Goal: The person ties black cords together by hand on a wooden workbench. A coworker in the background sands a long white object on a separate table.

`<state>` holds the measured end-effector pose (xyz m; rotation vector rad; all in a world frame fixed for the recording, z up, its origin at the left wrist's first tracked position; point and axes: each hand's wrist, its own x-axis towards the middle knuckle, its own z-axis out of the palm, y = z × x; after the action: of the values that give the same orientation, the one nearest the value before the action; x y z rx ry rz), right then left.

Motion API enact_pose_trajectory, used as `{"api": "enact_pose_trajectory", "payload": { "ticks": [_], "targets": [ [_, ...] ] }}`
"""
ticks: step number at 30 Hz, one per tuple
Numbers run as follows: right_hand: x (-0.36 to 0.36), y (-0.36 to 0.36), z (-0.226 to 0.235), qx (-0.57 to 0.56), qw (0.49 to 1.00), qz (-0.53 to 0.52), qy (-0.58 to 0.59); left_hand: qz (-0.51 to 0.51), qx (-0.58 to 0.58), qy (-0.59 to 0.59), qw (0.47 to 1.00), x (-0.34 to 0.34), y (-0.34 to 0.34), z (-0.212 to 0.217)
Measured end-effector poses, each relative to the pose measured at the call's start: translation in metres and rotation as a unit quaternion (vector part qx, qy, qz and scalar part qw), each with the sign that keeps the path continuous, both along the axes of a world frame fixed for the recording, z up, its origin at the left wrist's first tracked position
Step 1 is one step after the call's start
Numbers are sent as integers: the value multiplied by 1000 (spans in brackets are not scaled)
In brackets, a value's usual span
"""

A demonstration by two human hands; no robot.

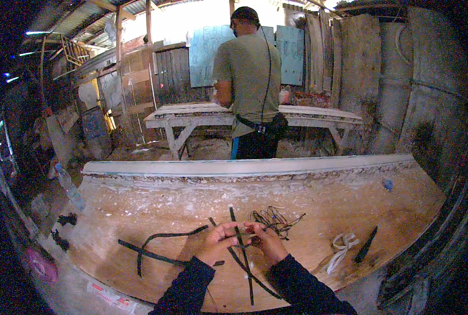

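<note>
Both of my hands come together over the middle of the wooden tabletop, fingertips almost meeting. My left hand (221,244) is closed in a pinch, and so is my right hand (266,243). Whatever they grip is too small and blurred to make out. Right at my fingers, a long black strip (248,273) runs nearly straight toward me, crossed by a second black strip (260,282) that slants to the lower right. Left of my left hand lie a curved black strip (166,234) and a straighter black strip (150,252), crossing each other. A tangle of thin black cord (278,221) sits just beyond my right hand.
On the tabletop's right are a bundle of white cord (343,245), a dark pointed object (367,244) and a small blue scrap (387,185). A clear bottle (70,186) and black clumps (61,240) are left. A pale long moulding (244,166) spans the far edge. Beyond, a person (250,79) stands at another bench (192,120).
</note>
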<state>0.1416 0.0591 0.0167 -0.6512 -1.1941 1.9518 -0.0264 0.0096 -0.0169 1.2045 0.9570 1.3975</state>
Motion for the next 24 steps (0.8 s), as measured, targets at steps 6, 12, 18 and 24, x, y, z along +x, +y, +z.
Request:
{"api": "enact_pose_trajectory", "payload": {
  "ticks": [6, 12, 18, 24],
  "targets": [
    [2, -7, 8, 2, 998, 21, 62, 124, 19, -48, 991, -1, -10, 11],
    [9, -10, 20, -4, 996, 46, 79, 207, -44, -102, 972, -1, -10, 15],
    [10, -10, 19, 3, 973, 137, 188, 240, -62, -127, 960, -6, -11, 13],
    [9, -9, 10, 69, 988, 106, 84, 235, -69, -76, 967, -15, -8, 9]
  ]
}}
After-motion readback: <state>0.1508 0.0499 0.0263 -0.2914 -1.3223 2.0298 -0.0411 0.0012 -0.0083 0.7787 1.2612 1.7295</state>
